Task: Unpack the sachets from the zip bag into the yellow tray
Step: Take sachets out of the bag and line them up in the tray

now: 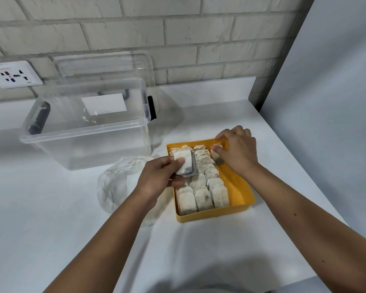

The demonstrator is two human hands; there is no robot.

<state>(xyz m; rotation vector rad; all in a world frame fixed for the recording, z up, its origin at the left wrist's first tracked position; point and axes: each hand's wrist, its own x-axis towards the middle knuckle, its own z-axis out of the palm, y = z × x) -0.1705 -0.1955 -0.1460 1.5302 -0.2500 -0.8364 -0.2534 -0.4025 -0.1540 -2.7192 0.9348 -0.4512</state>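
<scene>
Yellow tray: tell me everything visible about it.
The yellow tray is rectangular, shallow, looks like plastic, with low walls. It sits flat on the white counter, just right of the crumpled zip bag. Three rows of overlapping sachets fill its left and middle; the right strip is bare. The right hand pinches a sachet at its far right corner.

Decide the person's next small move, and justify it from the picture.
Probably the right hand should let go of its sachet in the far right corner of the yellow tray: it seems to stand there, starting a fourth row on the bare strip, and the left hand holds a stack to follow.
</scene>
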